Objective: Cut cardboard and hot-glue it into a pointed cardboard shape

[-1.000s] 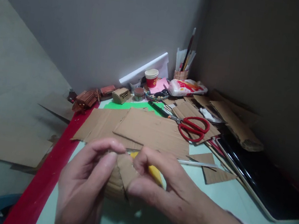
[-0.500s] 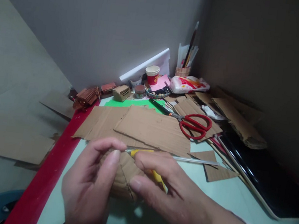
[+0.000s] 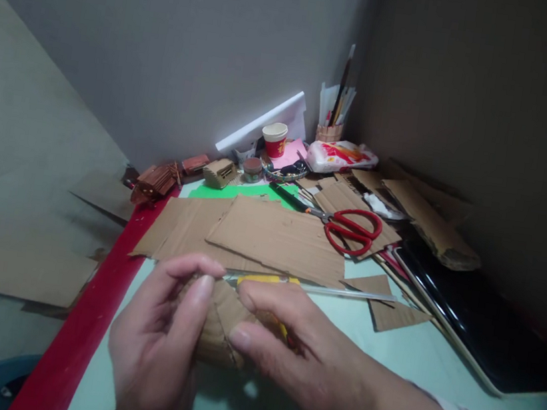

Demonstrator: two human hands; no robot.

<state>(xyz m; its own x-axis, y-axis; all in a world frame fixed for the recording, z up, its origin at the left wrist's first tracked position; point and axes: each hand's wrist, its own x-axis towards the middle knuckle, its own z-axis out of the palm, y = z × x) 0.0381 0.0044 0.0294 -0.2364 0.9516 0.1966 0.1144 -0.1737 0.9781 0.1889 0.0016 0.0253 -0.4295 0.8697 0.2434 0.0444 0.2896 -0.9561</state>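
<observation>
A small folded cardboard piece [image 3: 220,322] with a visible seam is held between both hands, low over the table. My left hand [image 3: 161,331] wraps its left side, thumb on top and index finger curled at the far edge. On its right side, my right hand [image 3: 295,349] pinches with thumb and index finger. Just behind the fingers lies a yellow tool [image 3: 268,280], partly hidden by my right hand, and a clear glue stick [image 3: 352,294] extends rightward from it. Flat cardboard sheets [image 3: 279,236] lie beyond the hands.
Red-handled scissors [image 3: 353,231] rest on cardboard at centre right. A black glossy device [image 3: 470,318] lies at the right. Toward the wall stand a red paper cup [image 3: 275,141], a tissue pack [image 3: 343,157] and a pen holder [image 3: 329,133]. Small cardboard models [image 3: 156,179] sit back left.
The whole view has shifted slightly, with things on the table appearing a little further left. Both hands keep their grip on the cardboard piece, which has barely moved.
</observation>
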